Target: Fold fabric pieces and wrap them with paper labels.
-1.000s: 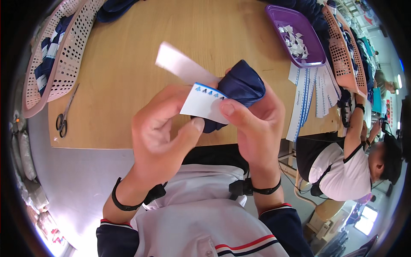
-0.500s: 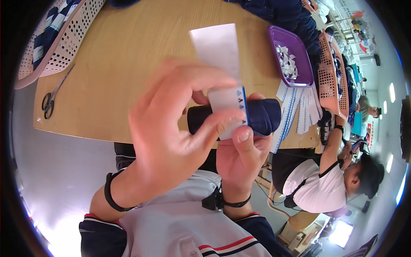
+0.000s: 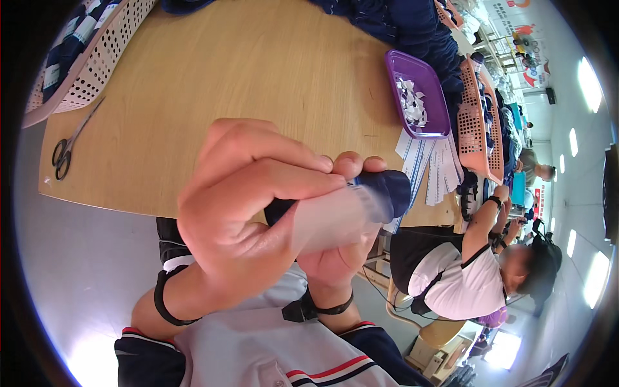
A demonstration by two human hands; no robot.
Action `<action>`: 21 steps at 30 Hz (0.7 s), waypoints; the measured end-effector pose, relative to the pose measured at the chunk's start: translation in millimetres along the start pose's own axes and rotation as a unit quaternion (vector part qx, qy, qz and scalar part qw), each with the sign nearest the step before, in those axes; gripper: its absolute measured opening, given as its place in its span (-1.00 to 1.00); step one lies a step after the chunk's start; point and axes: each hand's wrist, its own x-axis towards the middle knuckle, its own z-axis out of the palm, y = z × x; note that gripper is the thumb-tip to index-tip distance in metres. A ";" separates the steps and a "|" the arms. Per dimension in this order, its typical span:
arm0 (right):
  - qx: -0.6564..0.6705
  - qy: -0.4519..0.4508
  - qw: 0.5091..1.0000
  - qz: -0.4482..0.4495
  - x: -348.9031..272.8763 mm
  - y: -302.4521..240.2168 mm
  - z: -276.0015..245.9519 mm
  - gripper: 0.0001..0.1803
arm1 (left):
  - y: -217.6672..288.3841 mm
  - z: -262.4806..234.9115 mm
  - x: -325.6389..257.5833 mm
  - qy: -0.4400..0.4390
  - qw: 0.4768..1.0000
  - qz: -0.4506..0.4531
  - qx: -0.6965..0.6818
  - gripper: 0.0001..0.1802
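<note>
A rolled navy cloth bundle (image 3: 392, 193), perhaps socks, is held above the table's near edge. My right hand (image 3: 335, 261) grips it from beneath, with fingertips curling over its far side. A white paper band (image 3: 332, 216) with blue print lies across the near face of the bundle, its free end smeared by motion. My left hand (image 3: 242, 200) is closed over the bundle's left part, its fingers and thumb pinching the band. The left hand hides much of the bundle, and part of the right hand is covered too.
Scissors (image 3: 74, 142) lie at the table's left, below a pink basket (image 3: 97, 77) of navy bundles. At right are a purple tray (image 3: 438, 109) of paper scraps, printed paper strips (image 3: 442, 171), an orange basket (image 3: 474, 122) and piled navy cloth (image 3: 406, 29). A co-worker (image 3: 451, 277) sits to the right.
The paper band's long end, which stuck out beyond the bundle, has been folded over toward me across the near face. My left fingers have come down onto the bundle. The whole view has shifted slightly.
</note>
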 end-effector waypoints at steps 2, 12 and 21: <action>-0.012 0.008 1.000 0.000 -1.9 0.5 1.3 -0.35 | -2.5 -3.4 0.3 -0.020 0.999 0.025 0.003 -0.80; 0.009 0.028 1.000 0.012 -2.7 3.2 10.3 -0.36 | -5.0 -3.8 -4.1 -0.036 0.994 0.093 0.051 -0.69; -0.014 0.074 0.989 0.129 7.0 -9.6 16.9 -0.35 | -26.1 3.6 -6.4 -0.009 0.960 0.194 0.203 -0.51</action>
